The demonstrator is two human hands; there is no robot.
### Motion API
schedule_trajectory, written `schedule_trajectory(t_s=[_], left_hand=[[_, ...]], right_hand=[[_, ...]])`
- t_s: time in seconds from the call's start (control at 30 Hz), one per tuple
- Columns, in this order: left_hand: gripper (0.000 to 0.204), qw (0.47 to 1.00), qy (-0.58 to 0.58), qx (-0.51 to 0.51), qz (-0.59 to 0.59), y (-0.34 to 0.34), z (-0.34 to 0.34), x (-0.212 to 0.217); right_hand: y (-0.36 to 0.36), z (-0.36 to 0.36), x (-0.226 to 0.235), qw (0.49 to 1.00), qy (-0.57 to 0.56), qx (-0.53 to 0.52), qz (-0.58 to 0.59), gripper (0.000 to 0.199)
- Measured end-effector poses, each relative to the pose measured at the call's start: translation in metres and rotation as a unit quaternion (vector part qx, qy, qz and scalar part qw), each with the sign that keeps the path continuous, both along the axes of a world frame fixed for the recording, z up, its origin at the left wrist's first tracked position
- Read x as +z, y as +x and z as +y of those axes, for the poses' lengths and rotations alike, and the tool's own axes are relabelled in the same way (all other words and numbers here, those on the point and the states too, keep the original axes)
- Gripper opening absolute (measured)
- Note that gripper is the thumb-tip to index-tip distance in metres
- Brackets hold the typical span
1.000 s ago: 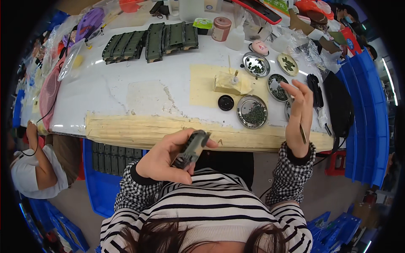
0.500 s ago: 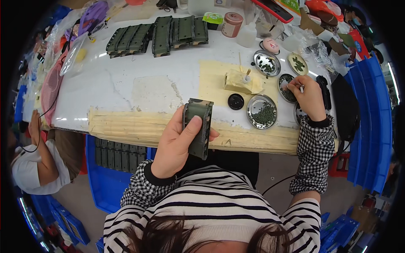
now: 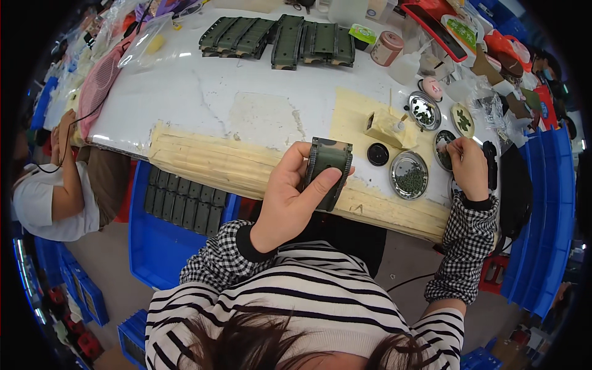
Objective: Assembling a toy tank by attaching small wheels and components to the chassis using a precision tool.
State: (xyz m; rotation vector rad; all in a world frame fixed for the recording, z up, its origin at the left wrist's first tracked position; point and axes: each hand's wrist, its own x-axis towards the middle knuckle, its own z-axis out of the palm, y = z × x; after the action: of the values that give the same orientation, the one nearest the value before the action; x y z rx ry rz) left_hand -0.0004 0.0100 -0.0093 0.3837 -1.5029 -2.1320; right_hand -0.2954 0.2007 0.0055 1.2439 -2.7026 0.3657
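Note:
My left hand [image 3: 288, 198] grips a dark green camouflage-painted block [image 3: 327, 169], held flat and face-up over the taped front edge of the white table [image 3: 185, 98]. My right hand [image 3: 468, 168] reaches to the right, its fingertips pinched at a round metal dish [image 3: 441, 147] near the table's right edge; whether it holds anything small I cannot tell. A metal dish of small green pieces [image 3: 409, 175] lies between the two hands. A black round lid [image 3: 377, 154] sits beside it.
Several green blocks [image 3: 280, 38] lie in a row at the table's far side. Two more metal dishes [image 3: 424, 111] and a yellowish foam block [image 3: 385, 128] stand on the right. A blue bin of dark blocks [image 3: 179, 206] sits below the table. Another person [image 3: 58, 185] sits at left.
My left hand has raised the green block and turned it from tilted to flat and face-up. My right hand has gone from an upright pose down to the dishes at right.

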Motion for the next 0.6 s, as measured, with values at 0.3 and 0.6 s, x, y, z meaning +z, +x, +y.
schedule_trajectory(t_s=[0.3, 0.6], left_hand=[[0.027, 1.000, -0.011, 0.001, 0.005, 0.000, 0.001, -0.001], [0.029, 0.999, 0.025, -0.020, -0.009, -0.003, 0.005, 0.000]], right_hand=[[0.007, 0.002, 0.007, 0.992, -0.115, 0.032, -0.042, 0.011], [0.101, -0.016, 0.037, 0.873, -0.390, 0.017, -0.293, 0.020]])
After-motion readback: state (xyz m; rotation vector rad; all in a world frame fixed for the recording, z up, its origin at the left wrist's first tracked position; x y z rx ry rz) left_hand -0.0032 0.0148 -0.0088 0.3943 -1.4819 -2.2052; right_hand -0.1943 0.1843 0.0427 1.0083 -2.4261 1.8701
